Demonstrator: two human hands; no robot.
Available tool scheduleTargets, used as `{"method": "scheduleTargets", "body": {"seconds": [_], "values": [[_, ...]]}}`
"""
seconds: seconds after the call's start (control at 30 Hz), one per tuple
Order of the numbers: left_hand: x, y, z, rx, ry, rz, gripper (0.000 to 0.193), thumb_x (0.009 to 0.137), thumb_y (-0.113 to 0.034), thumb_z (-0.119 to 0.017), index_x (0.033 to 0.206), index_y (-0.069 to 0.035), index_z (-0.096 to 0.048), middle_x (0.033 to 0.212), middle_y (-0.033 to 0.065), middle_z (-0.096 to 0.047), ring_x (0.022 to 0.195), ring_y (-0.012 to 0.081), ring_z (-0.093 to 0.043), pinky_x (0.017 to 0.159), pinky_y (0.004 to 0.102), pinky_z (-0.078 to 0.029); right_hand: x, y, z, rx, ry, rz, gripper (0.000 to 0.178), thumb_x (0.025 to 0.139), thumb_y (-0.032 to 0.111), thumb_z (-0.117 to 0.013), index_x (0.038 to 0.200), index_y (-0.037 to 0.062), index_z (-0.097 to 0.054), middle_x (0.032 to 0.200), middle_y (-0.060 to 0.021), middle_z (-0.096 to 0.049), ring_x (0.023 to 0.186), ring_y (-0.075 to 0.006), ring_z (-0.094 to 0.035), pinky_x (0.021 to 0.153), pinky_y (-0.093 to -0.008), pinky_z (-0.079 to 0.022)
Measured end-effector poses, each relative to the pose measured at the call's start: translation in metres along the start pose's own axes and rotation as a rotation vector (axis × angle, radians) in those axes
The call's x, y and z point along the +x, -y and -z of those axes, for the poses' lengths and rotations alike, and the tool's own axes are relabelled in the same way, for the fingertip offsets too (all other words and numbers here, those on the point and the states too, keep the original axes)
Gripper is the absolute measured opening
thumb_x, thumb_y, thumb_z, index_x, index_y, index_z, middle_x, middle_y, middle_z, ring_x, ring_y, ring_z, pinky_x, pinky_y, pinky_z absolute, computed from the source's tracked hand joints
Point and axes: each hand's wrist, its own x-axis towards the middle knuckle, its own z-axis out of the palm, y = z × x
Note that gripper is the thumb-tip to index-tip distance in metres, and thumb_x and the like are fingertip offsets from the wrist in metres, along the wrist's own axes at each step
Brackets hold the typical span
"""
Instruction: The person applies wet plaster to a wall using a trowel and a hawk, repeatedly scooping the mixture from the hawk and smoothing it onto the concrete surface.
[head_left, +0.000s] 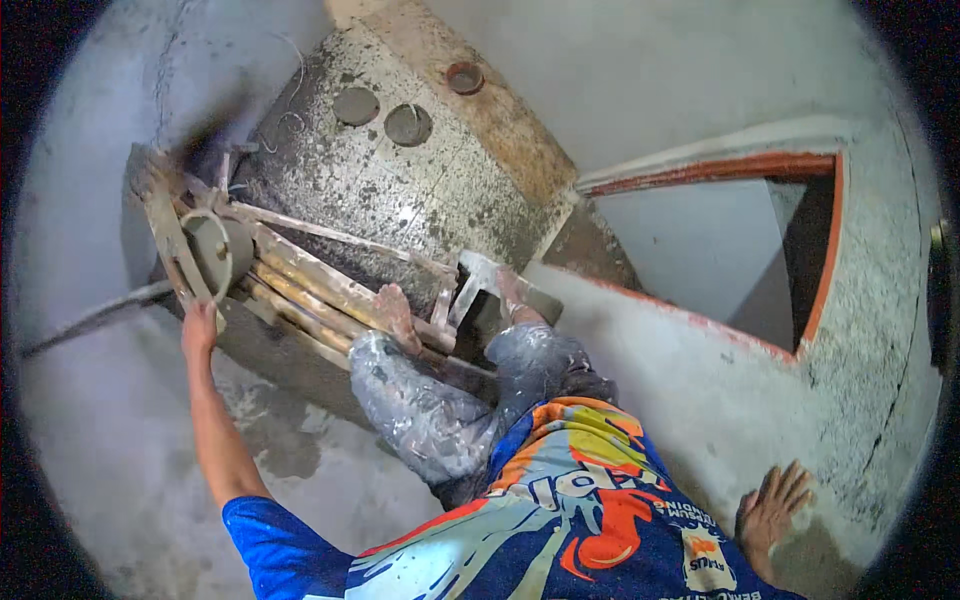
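Observation:
My left hand is closed over the near end of a worn wooden crosspiece, at the left end of a wooden scaffold bench. Right beside the fingers, the pale looped handle of a bucket curves down. Grey stuff shows inside the bucket, which stands on the bench. My right hand lies open against the pale grey wall at lower right, fingers spread, holding nothing. My bare feet rest on the bench's long poles and its right end.
Under the bench lies a grey-spattered floor. Two buckets of grey material and a small reddish pot stand there. An orange-framed opening sits in the right wall. A dark blurred shape is at upper left.

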Motion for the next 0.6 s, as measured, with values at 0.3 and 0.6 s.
{"method": "scheduleTargets", "body": {"seconds": [0.3,0.6], "values": [[-0.154,0.129,-0.501,-0.614,0.18,0.437,0.054,0.1,-0.039,-0.051,0.135,0.002,-0.051,0.133,0.0274,-0.056,0.121,0.0427,-0.054,0.103,0.0456,-0.043,0.0,-0.026,-0.037,-0.598,-0.138,0.309,0.062,0.097,0.047,-0.039,0.149,0.0138,-0.044,0.159,-0.0215,-0.031,0.142,-0.0485,-0.034,0.106,-0.0719,-0.029],[-0.135,0.052,-0.521,0.072,0.474,0.364,0.037,0.098,-0.028,-0.053,0.115,0.003,-0.065,0.119,0.0259,-0.063,0.111,0.0383,-0.062,0.096,0.0453,-0.048,0.013,0.014,-0.023,-0.634,-0.3,0.314,0.06,0.096,0.044,-0.043,0.148,0.0133,-0.045,0.153,-0.0235,-0.041,0.135,-0.0489,-0.043,0.104,-0.067,-0.033]]}}
